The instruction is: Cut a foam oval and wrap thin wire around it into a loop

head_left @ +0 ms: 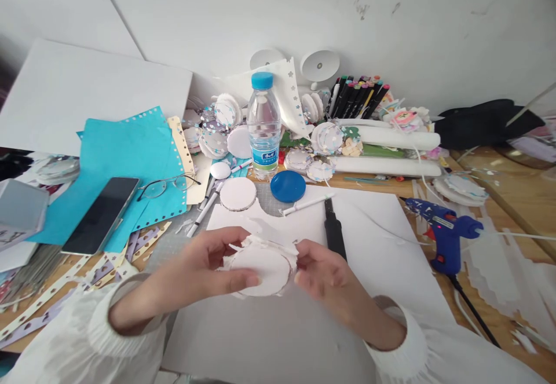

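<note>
A white foam board disc [271,263] with a ragged, torn rim is held up over a large white board [278,337]. My left hand [204,265] grips it from the left, thumb flat on the face and fingers behind. At the disc's right edge, my right hand [328,274] has its thumb and fingers closed around the frayed rim. Beyond my hands lie another white disc [238,194], a round blue lid [288,186] and a white pen [308,204]. A black-handled cutter [333,230] rests on the board just past my right hand.
A blue glue gun [447,233] with its cable stands at the right. A water bottle [263,126] rises at the back, near several markers [360,99] and decorated discs. On the left are a phone [102,215], glasses [167,187], turquoise sheets [125,152] and paper strips.
</note>
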`<act>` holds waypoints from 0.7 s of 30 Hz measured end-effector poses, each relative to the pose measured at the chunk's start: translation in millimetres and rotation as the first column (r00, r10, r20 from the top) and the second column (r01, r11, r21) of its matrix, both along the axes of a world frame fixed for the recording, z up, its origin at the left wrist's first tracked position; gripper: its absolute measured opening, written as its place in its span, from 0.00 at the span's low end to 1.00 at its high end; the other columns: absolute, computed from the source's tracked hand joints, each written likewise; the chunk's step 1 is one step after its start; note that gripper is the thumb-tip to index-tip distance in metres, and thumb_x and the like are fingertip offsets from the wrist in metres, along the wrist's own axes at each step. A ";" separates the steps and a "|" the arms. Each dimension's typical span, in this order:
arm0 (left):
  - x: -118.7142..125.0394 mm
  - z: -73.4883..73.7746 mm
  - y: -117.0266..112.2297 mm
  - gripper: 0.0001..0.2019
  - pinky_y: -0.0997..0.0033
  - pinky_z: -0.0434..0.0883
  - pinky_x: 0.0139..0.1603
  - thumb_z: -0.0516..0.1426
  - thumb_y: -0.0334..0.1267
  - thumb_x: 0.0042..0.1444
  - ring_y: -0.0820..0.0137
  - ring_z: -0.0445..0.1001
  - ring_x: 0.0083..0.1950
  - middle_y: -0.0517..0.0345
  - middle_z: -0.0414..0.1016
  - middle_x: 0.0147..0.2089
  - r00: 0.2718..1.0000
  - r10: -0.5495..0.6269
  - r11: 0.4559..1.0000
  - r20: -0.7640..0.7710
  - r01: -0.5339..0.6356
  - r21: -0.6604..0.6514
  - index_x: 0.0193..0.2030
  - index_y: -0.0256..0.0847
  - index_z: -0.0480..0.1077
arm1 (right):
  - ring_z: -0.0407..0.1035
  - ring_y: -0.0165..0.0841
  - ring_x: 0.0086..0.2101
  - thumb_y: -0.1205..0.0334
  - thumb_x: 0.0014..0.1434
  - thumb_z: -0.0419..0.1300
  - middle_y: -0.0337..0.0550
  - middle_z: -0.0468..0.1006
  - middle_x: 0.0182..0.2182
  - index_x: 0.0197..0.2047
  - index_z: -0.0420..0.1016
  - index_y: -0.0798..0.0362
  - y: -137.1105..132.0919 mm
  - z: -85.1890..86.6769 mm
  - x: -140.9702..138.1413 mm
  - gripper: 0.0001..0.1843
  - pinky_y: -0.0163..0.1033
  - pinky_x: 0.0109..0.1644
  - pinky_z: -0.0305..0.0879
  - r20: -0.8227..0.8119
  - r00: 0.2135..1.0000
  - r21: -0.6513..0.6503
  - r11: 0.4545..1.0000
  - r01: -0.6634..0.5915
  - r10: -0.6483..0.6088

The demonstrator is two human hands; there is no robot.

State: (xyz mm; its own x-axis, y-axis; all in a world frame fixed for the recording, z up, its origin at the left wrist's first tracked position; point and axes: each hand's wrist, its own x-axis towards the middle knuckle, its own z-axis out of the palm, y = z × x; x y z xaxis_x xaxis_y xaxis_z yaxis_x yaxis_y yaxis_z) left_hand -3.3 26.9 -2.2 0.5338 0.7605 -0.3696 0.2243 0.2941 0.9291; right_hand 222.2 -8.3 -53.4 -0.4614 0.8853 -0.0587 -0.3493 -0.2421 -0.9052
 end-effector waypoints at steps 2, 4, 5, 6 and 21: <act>-0.1 -5.5 -0.6 0.23 0.77 0.71 0.35 0.67 0.41 0.48 0.71 0.72 0.39 0.57 0.72 0.42 0.999 0.037 0.999 0.017 -0.037 -0.021 0.49 0.42 0.66 | 0.64 0.27 0.34 0.56 0.63 0.62 0.36 0.69 0.33 0.39 0.73 0.48 -0.1 -1.4 1.3 0.06 0.30 0.39 0.61 0.021 0.999 0.004 0.999 0.049 -0.049; -1.3 -11.3 -0.7 0.27 0.76 0.70 0.33 0.67 0.44 0.47 0.72 0.70 0.38 0.56 0.69 0.45 0.996 0.090 0.996 0.003 -0.089 -0.030 0.51 0.44 0.62 | 0.63 0.26 0.34 0.57 0.63 0.62 0.35 0.69 0.32 0.38 0.74 0.47 -0.4 -2.3 2.9 0.05 0.29 0.38 0.60 0.031 0.995 0.022 0.996 0.090 -0.091; -2.3 -13.5 -0.5 0.28 0.75 0.70 0.32 0.67 0.46 0.47 0.72 0.70 0.38 0.55 0.67 0.48 0.994 0.110 0.994 -0.018 -0.111 -0.022 0.51 0.44 0.60 | 0.63 0.26 0.34 0.56 0.63 0.62 0.35 0.70 0.32 0.37 0.74 0.47 -0.7 -2.6 3.6 0.05 0.29 0.39 0.60 0.032 0.994 0.032 0.994 0.105 -0.106; -3.5 -15.1 -0.3 0.28 0.75 0.70 0.31 0.67 0.48 0.46 0.71 0.70 0.38 0.54 0.66 0.49 0.991 0.123 0.992 -0.047 -0.123 -0.008 0.49 0.43 0.60 | 0.63 0.27 0.34 0.56 0.63 0.62 0.35 0.70 0.33 0.38 0.74 0.46 -1.1 -2.8 4.0 0.05 0.29 0.39 0.60 0.033 0.993 0.039 0.993 0.114 -0.115; -2.6 -10.1 -3.6 0.16 0.79 0.62 0.22 0.62 0.50 0.51 0.76 0.64 0.23 0.60 0.70 0.23 0.988 -0.021 1.000 -0.151 0.022 0.002 0.30 0.35 0.73 | 0.64 0.31 0.32 0.43 0.52 0.67 0.38 0.71 0.32 0.36 0.72 0.50 0.2 -2.3 0.7 0.20 0.35 0.35 0.61 0.019 0.997 -0.081 0.994 0.071 -0.069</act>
